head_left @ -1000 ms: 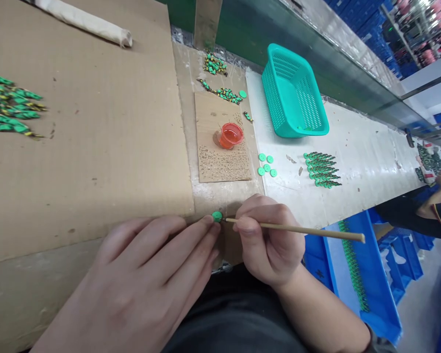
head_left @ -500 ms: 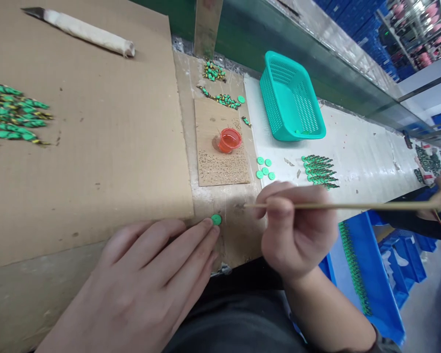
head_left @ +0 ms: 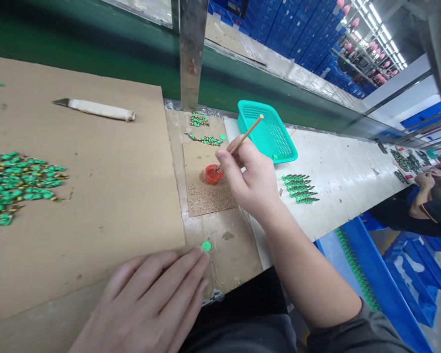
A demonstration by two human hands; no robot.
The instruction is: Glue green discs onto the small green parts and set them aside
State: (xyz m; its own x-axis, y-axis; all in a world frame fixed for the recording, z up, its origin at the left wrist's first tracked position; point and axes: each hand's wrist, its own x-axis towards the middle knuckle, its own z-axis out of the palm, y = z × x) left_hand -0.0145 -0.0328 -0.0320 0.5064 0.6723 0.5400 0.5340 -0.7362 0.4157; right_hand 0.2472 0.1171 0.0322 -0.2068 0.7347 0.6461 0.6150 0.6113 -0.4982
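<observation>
My left hand lies flat, palm down, at the front of the bench. Its outstretched fingertips touch the edge of a small round green disc with tiny holes; the thumb is hidden. My right hand pinches a thin wooden stick between thumb and fingers. The stick slants down, and its lower tip is inside a small red cup of reddish liquid. That cup stands on a speckled piece of cardboard.
A turquoise basket stands behind my right hand. Green-and-dark pieces lie in rows to the right, and a pile of green-and-yellow pieces lies left. A knife with a wrapped handle rests on the large cardboard sheet. Another person's hands show far right.
My right hand has moved from near the green disc up and away to the red cup, bringing the stick's tip into it. My left hand stays at the disc. The camera view has tilted up.
</observation>
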